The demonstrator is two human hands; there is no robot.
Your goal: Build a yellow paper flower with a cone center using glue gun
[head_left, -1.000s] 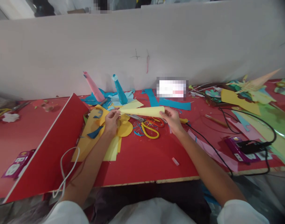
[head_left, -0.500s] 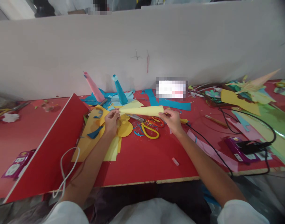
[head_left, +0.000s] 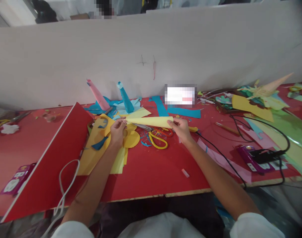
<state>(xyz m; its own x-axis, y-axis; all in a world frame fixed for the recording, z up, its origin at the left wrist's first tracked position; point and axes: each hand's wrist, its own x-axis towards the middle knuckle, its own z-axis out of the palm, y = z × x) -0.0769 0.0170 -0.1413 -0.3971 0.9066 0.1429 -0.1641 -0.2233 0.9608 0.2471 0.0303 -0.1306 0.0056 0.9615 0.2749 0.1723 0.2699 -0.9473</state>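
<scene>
A pale yellow paper cone (head_left: pixel 149 122) stretches sideways between my hands above the table. Its narrow end is pinched in my left hand (head_left: pixel 118 131), and my right hand (head_left: pixel 180 129) grips the wide end. Below the cone lie scissors with yellow handles (head_left: pixel 158 141) and a second, red-orange handle (head_left: pixel 165 132), among thin blue and red paper scraps. Yellow paper pieces (head_left: pixel 132 139) lie under and beside my left hand. Just right of my right hand is a yellow tool with a black cord (head_left: pixel 193 129), partly hidden.
A pink paper cone (head_left: pixel 98 95) and a blue one (head_left: pixel 126 98) stand near the white wall. A red divider panel (head_left: pixel 49 162) rises at left. At right are black cables, a purple box (head_left: pixel 254 159) and paper sheets (head_left: pixel 289 132). A blurred bright screen (head_left: pixel 180 95) stands at the back.
The cone has turned slightly in my hands, its right end now looking more level. The rest of the view has shifted a little with my head.
</scene>
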